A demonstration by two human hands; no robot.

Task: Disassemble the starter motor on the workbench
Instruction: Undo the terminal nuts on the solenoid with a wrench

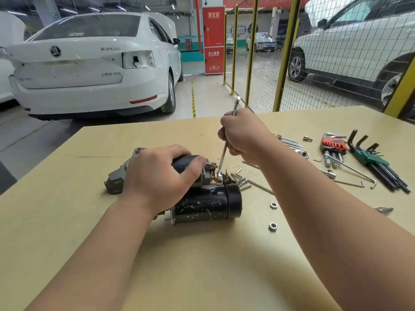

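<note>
The starter motor [202,202] lies on its side near the middle of the workbench [67,221]. The left hand [160,176] is clamped over its upper cylinder, pinning it down. The right hand [243,133] grips a spanner [224,151] in a closed fist, its lower end seated on a brass terminal nut [217,176] at the motor's back end. The spanner stands steep, so it may slip off the nut and round the corners, or the fist may knock into the left thumb just beside it. If the left hand slackens, the round motor could roll. Two loose nuts [273,226] lie near the edge of reach and could be swept off by the right forearm.
</note>
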